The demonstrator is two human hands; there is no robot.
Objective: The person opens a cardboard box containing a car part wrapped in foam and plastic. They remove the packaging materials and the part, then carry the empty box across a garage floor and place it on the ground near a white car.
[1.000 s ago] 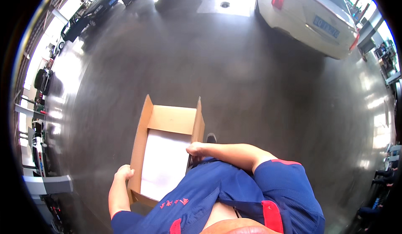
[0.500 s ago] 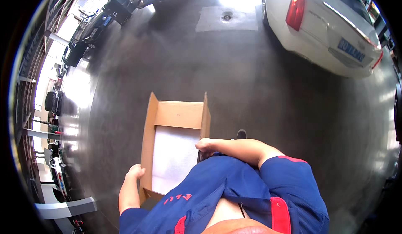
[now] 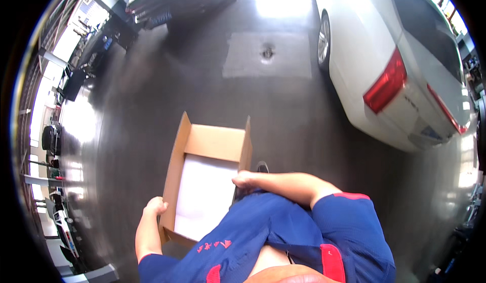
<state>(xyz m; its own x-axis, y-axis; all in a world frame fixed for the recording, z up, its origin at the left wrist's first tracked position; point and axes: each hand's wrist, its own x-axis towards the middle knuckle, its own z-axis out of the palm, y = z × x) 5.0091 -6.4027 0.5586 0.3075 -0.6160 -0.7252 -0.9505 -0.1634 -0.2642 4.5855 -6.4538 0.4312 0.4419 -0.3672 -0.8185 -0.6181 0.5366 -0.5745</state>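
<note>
In front of my body I carry an open cardboard box [image 3: 215, 142], its flaps standing up. A white sheet-like layer [image 3: 205, 194] covers what shows of its inside; whatever lies beneath is hidden. My left hand [image 3: 156, 206] is closed on the box's left side, thumb near the edge. On the opposite side my right hand [image 3: 244, 178] grips the right wall, its fingers partly out of sight. The near end of the box is partly covered by my blue shirt [image 3: 243, 222].
A white car [image 3: 354, 55] stands close on the right, its rear toward me. Ahead at the upper left is a dark car [image 3: 187, 2]. A drain [image 3: 267, 53] sits in a pale floor patch. My shoe [image 3: 262, 167] shows beyond my right forearm.
I have moved forward: the white car and the floor drain appear nearer and lower. The box stays in both hands, slightly more tilted in view.
</note>
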